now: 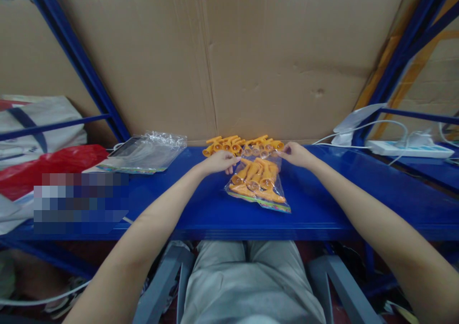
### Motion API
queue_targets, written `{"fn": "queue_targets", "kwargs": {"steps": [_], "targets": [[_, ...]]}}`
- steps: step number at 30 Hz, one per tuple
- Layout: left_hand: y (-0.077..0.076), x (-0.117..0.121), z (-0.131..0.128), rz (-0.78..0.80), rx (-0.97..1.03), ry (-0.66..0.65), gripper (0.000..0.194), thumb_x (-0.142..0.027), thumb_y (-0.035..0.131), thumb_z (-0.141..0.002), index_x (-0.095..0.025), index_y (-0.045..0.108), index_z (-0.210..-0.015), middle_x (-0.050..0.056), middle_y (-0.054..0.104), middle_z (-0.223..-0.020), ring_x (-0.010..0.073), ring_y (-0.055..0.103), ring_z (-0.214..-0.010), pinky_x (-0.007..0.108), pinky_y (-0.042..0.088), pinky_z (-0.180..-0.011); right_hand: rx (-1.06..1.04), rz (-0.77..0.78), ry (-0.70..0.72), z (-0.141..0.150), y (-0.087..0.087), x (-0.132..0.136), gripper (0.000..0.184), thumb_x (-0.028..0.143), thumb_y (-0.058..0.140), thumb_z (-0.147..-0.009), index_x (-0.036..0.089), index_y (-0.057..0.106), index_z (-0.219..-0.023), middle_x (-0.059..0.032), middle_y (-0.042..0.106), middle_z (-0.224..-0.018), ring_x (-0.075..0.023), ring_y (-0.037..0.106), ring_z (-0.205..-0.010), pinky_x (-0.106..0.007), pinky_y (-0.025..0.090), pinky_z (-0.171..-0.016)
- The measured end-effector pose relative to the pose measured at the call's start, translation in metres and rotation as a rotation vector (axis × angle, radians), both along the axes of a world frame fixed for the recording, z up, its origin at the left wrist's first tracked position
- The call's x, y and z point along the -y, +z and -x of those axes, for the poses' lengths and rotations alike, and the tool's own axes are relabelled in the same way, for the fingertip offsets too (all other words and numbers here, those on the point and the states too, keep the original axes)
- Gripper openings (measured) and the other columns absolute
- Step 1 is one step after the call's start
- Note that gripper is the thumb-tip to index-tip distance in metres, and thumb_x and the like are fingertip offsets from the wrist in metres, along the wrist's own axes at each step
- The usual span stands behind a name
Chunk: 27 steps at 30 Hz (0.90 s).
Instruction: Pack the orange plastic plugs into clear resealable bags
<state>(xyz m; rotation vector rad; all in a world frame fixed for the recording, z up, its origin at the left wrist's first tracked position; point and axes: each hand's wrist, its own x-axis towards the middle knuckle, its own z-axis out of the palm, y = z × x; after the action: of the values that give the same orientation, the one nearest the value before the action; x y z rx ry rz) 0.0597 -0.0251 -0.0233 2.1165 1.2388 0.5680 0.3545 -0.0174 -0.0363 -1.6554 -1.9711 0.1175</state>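
Observation:
A clear plastic bag (258, 200) filled with several orange, pipe-shaped plastic pieces (254, 185) lies on the blue tabletop in front of me. Its colourful printed edge points toward me. My left hand (219, 162) is closed at the bag's far left corner, thumb and fingers pinching the film. At the far right corner my right hand (296, 154) pinches the film too, so the far edge is held between both hands. Just behind the bag, more loose orange pieces (229, 146) lie in a row, their round cup ends facing me; some show through the film.
A stack of clear plastic bags (150, 151) lies to the left, near a red plastic bag (60, 163). A cardboard sheet (265, 65) stands behind the blue table (337, 190). On the right are a white power strip (409, 149) and cables.

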Motion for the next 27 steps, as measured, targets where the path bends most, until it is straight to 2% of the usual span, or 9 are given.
{"fn": "queue_targets", "kwargs": {"steps": [3,6,10,14,18,22,24,27], "targets": [[-0.008,-0.007,-0.001,-0.017,-0.006,0.035,0.031,-0.044,0.057,-0.081,-0.018,0.056,-0.064,0.003,0.064,-0.061,0.0142,0.058,-0.055,0.025,0.042,-0.055,-0.191,0.263,0.005,0.006,0.005,0.010,0.042,0.056,0.061,-0.079,0.017,0.062,-0.064,-0.0078,0.064,-0.068,-0.0207,0.060,-0.071,-0.030,0.044,-0.067],[-0.014,-0.011,-0.003,-0.064,0.030,0.092,0.024,-0.040,0.058,-0.080,-0.017,0.064,-0.076,0.005,0.069,-0.076,0.0169,0.062,-0.070,0.025,0.045,-0.062,-0.347,0.399,0.045,0.012,0.007,0.016,0.047,0.058,0.059,-0.080,0.016,0.064,-0.061,-0.0098,0.068,-0.070,-0.0178,0.059,-0.065,-0.028,0.043,-0.060],[-0.021,-0.011,-0.010,-0.012,0.154,0.138,0.028,-0.033,0.059,-0.081,-0.018,0.065,-0.104,0.006,0.071,-0.099,0.0200,0.063,-0.092,0.027,0.047,-0.073,-0.521,0.425,0.056,0.021,-0.001,0.013,0.029,0.038,0.067,-0.079,0.016,0.063,-0.061,-0.0058,0.067,-0.063,-0.0136,0.060,-0.058,-0.024,0.041,-0.055],[-0.028,-0.016,-0.015,0.066,0.276,0.181,0.033,-0.030,0.060,-0.082,-0.019,0.061,-0.113,0.006,0.070,-0.107,0.0198,0.062,-0.101,0.026,0.047,-0.073,-0.795,0.365,0.118,0.029,-0.012,0.009,0.021,0.021,0.071,-0.075,0.016,0.059,-0.059,-0.0026,0.065,-0.057,-0.0112,0.058,-0.053,-0.023,0.046,-0.054],[-0.033,-0.027,-0.013,0.122,0.368,0.224,0.029,-0.030,0.062,-0.082,-0.017,0.062,-0.107,0.006,0.071,-0.097,0.0168,0.065,-0.088,0.022,0.043,-0.060,-0.984,0.339,0.203,0.034,-0.020,0.007,0.021,0.022,0.074,-0.075,0.016,0.058,-0.061,-0.0023,0.064,-0.057,-0.0105,0.058,-0.051,-0.024,0.050,-0.056],[-0.036,-0.037,-0.008,0.158,0.478,0.285,0.011,-0.024,0.067,-0.078,-0.014,0.063,-0.077,0.001,0.066,-0.069,0.0105,0.060,-0.062,0.020,0.041,-0.053,-1.060,0.363,0.224,0.039,-0.024,0.007,0.020,0.021,0.073,-0.077,0.016,0.059,-0.064,-0.0021,0.065,-0.058,-0.0094,0.057,-0.049,-0.022,0.050,-0.053],[-0.036,-0.039,-0.006,0.179,0.509,0.318,0.015,-0.020,0.070,-0.075,-0.014,0.060,-0.066,-0.001,0.061,-0.059,0.0082,0.055,-0.053,0.021,0.044,-0.053,-1.085,0.398,0.216,0.042,-0.024,0.008,0.020,0.019,0.072,-0.078,0.016,0.058,-0.064,-0.0024,0.066,-0.061,-0.0090,0.059,-0.051,-0.021,0.051,-0.054],[-0.033,-0.038,-0.004,0.214,0.551,0.370,0.020,-0.017,0.072,-0.073,-0.014,0.056,-0.062,-0.001,0.061,-0.058,0.0069,0.054,-0.049,0.022,0.048,-0.054,-1.106,0.439,0.160,0.045,-0.020,0.010,0.021,0.014,0.068,-0.082,0.016,0.057,-0.064,-0.0013,0.064,-0.057,-0.0083,0.059,-0.049,-0.022,0.053,-0.057]]}}
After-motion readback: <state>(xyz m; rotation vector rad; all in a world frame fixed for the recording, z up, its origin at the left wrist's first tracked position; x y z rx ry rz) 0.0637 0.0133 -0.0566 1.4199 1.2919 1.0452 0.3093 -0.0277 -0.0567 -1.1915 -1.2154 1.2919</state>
